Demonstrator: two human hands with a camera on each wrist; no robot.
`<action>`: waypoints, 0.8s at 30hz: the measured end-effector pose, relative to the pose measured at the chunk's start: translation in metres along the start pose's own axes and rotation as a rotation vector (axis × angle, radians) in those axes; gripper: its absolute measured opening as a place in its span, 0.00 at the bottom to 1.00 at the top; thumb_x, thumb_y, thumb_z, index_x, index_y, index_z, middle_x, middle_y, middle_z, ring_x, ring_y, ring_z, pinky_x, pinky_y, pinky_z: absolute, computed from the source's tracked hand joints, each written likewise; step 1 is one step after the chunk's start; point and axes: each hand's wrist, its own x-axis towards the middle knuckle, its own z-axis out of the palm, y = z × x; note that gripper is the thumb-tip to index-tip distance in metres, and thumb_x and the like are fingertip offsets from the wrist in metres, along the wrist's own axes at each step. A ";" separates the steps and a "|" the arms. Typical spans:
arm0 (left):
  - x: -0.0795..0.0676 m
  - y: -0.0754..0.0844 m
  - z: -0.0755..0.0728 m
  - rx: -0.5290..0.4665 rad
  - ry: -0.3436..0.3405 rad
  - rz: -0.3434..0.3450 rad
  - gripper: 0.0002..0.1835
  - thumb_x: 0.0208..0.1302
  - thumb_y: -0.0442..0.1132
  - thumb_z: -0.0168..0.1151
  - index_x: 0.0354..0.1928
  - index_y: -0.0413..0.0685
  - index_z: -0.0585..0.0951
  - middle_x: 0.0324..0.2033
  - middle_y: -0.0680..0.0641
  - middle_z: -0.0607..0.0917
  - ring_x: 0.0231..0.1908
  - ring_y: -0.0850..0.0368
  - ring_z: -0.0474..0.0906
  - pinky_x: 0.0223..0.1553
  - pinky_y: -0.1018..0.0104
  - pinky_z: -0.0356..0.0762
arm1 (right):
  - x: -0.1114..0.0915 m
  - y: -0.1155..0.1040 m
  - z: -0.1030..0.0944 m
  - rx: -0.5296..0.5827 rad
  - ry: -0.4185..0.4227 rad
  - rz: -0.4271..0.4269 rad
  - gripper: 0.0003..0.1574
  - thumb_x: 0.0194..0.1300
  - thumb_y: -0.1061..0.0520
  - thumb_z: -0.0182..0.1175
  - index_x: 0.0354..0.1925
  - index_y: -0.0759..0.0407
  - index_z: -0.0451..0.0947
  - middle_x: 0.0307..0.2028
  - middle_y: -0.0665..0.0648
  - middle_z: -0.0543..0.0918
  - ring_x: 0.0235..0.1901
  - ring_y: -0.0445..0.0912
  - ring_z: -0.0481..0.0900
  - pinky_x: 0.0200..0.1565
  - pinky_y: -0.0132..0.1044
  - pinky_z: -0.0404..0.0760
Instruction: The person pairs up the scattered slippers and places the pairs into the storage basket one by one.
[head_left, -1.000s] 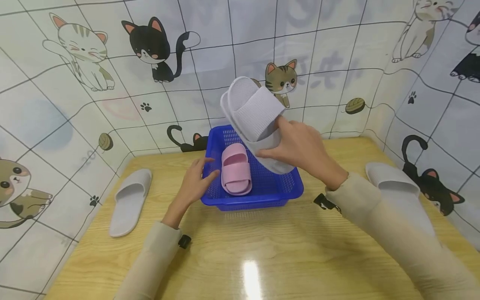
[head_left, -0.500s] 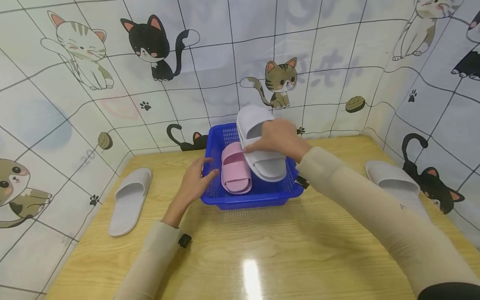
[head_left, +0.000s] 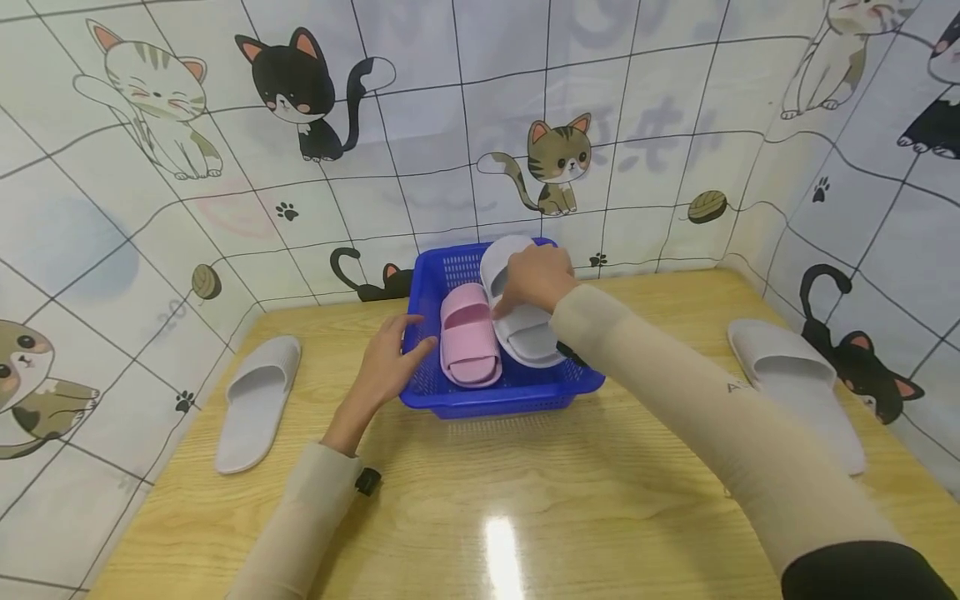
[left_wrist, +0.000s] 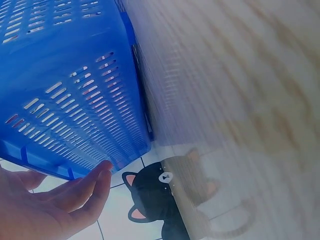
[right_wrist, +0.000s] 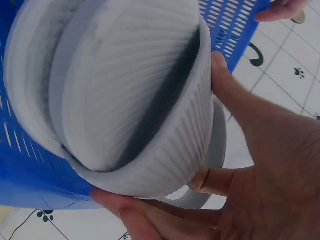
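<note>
A blue plastic basket (head_left: 517, 402) stands on the table with a pair of pink slippers (head_left: 471, 333), one tucked into the other, along its left side. My right hand (head_left: 538, 277) grips a nested pair of white slippers (head_left: 534, 337) in the basket's right half, beside the pink ones. In the right wrist view, thumb and fingers clasp the ribbed strap of the white slippers (right_wrist: 165, 150) from both sides. My left hand (head_left: 386, 362) is at the basket's left rim, fingers loosely extended; in the left wrist view, fingertips (left_wrist: 102, 170) lie close against the slotted wall.
One light grey slipper (head_left: 258, 404) lies on the table (head_left: 420, 517) to the left. Another grey slipper (head_left: 798, 392) lies to the right, partly behind my right sleeve. A cat-patterned wall covering (head_left: 442, 125) borders the table at the back and both sides.
My right hand has lowered the white slippers from above the basket into its right half, beside the pink pair. The left hand has stayed at the left rim.
</note>
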 end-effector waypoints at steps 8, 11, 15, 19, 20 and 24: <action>0.001 0.000 0.003 -0.007 0.000 -0.002 0.32 0.71 0.56 0.58 0.68 0.42 0.74 0.66 0.37 0.76 0.67 0.37 0.74 0.67 0.38 0.73 | 0.010 0.001 0.015 0.016 -0.083 -0.001 0.43 0.58 0.39 0.76 0.63 0.61 0.78 0.63 0.67 0.76 0.63 0.66 0.76 0.52 0.59 0.84; 0.001 0.000 0.003 -0.011 0.001 -0.008 0.31 0.71 0.55 0.58 0.68 0.42 0.74 0.67 0.38 0.76 0.67 0.37 0.74 0.67 0.39 0.73 | 0.011 0.006 0.021 0.057 -0.123 -0.025 0.36 0.60 0.47 0.75 0.61 0.63 0.79 0.65 0.69 0.76 0.63 0.66 0.76 0.58 0.59 0.81; 0.000 -0.001 0.003 -0.006 0.006 -0.010 0.31 0.71 0.53 0.60 0.68 0.42 0.74 0.68 0.37 0.75 0.69 0.37 0.73 0.68 0.39 0.72 | 0.016 0.012 0.025 0.096 -0.154 -0.045 0.33 0.59 0.51 0.74 0.58 0.65 0.79 0.63 0.70 0.78 0.60 0.64 0.78 0.61 0.55 0.80; 0.000 0.000 0.001 -0.012 0.000 -0.015 0.31 0.70 0.51 0.61 0.69 0.42 0.74 0.70 0.37 0.74 0.69 0.37 0.73 0.67 0.40 0.73 | 0.023 0.018 0.028 0.129 -0.190 -0.044 0.33 0.59 0.52 0.74 0.58 0.66 0.78 0.59 0.69 0.81 0.56 0.61 0.81 0.54 0.50 0.85; 0.000 0.000 0.001 -0.015 -0.002 -0.018 0.31 0.69 0.50 0.62 0.69 0.42 0.73 0.71 0.36 0.73 0.68 0.36 0.74 0.66 0.40 0.74 | 0.025 0.019 0.029 0.144 -0.208 -0.043 0.33 0.60 0.53 0.73 0.59 0.67 0.77 0.58 0.70 0.81 0.56 0.61 0.81 0.52 0.49 0.86; -0.001 0.000 -0.001 -0.029 -0.002 -0.025 0.30 0.66 0.44 0.64 0.68 0.41 0.74 0.70 0.36 0.73 0.60 0.34 0.80 0.60 0.41 0.81 | 0.030 0.020 0.031 0.215 -0.260 -0.033 0.32 0.60 0.57 0.73 0.58 0.67 0.73 0.56 0.70 0.79 0.53 0.62 0.82 0.39 0.45 0.90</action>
